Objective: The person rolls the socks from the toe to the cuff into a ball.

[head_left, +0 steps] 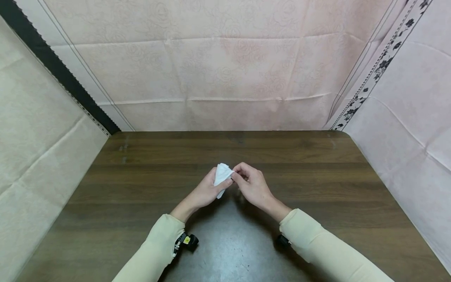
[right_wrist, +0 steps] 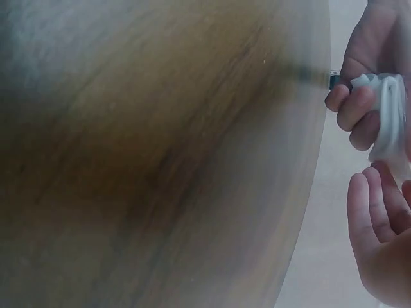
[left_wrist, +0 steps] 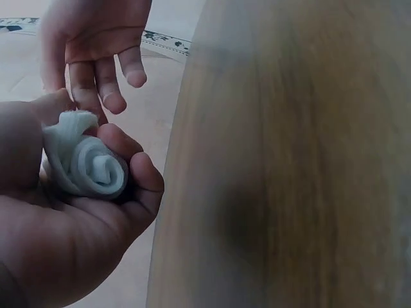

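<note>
A rolled white cloth (head_left: 222,175) is held above the table between the two hands. My left hand (head_left: 205,192) grips it, with the thumb across its near side and the fingers curled round it. In the left wrist view the cloth (left_wrist: 96,168) shows a spiral end and a ribbed flap sticking up. My right hand (head_left: 256,188) pinches the cloth's right corner with thumb and index finger. Its other fingers stay loosely bent, apart from the roll. The right wrist view shows the cloth (right_wrist: 388,119) hanging down from the left fist toward the right fingertips.
A brown wooden table (head_left: 141,188) lies under both hands, glossy near its front. Pale patterned cloth sheets (head_left: 225,70) hang behind it and on both sides. A small black wrist camera (head_left: 190,243) sits at the left sleeve, another (head_left: 283,241) at the right.
</note>
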Demonstrator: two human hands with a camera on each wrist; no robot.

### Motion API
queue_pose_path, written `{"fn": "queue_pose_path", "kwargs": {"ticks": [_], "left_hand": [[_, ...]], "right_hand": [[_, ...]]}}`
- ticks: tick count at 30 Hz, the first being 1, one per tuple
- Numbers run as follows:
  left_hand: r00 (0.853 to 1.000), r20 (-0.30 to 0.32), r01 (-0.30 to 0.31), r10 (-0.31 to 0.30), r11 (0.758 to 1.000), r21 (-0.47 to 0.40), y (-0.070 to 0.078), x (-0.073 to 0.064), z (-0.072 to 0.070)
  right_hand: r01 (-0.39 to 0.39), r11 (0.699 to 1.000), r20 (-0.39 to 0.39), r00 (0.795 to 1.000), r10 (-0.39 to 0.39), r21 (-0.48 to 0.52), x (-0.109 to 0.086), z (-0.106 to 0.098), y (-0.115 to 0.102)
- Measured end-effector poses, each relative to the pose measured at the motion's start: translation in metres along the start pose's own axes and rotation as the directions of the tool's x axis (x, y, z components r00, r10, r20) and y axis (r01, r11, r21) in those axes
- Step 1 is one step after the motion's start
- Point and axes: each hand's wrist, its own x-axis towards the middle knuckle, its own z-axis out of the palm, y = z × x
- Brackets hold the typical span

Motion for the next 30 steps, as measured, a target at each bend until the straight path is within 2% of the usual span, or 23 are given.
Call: {"fn": "queue_pose_path", "kwargs": {"ticks": [6,11,13,15,19,21,23,26,30], "left_hand": [[0.999,-0.024,-0.032,0.034,0.998,0.053,-0.001,-0.002,-0.002],[0.999,-0.030,-0.021,0.023,0.997,0.081,-0.003,-0.001,-0.003],[0.999,-0.036,-0.021,0.025,0.995,0.095,-0.004,0.000,-0.004],[0.999,-0.041,-0.028,0.032,0.994,0.103,-0.005,0.000,-0.004],[0.998,-0.044,-0.037,0.041,0.994,0.099,-0.006,0.001,-0.003],[0.998,-0.043,-0.038,0.042,0.995,0.092,-0.006,0.002,-0.002],[0.998,-0.042,-0.038,0.041,0.995,0.087,-0.006,0.002,-0.001],[0.999,-0.032,-0.041,0.044,0.996,0.082,-0.006,0.001,0.000],[0.998,-0.006,-0.058,0.059,0.995,0.077,-0.005,-0.001,0.001]], "right_hand": [[-0.081,0.988,-0.028,0.996,0.085,0.129,0.000,0.000,-0.003],[-0.139,0.942,-0.055,0.985,0.163,0.304,0.001,-0.001,-0.005],[-0.162,0.907,-0.054,0.979,0.198,0.388,0.001,-0.001,-0.006],[-0.184,0.858,-0.042,0.972,0.232,0.479,0.001,-0.001,-0.006],[-0.213,0.732,0.011,0.963,0.271,0.647,0.000,-0.001,-0.009],[-0.236,0.679,0.049,0.958,0.283,0.696,0.000,-0.001,-0.010],[-0.263,0.645,0.087,0.952,0.292,0.718,-0.001,-0.001,-0.013],[-0.308,0.635,0.147,0.944,0.294,0.708,-0.002,-0.002,-0.015],[-0.365,0.649,0.219,0.929,0.297,0.668,-0.003,0.000,-0.016]]}}
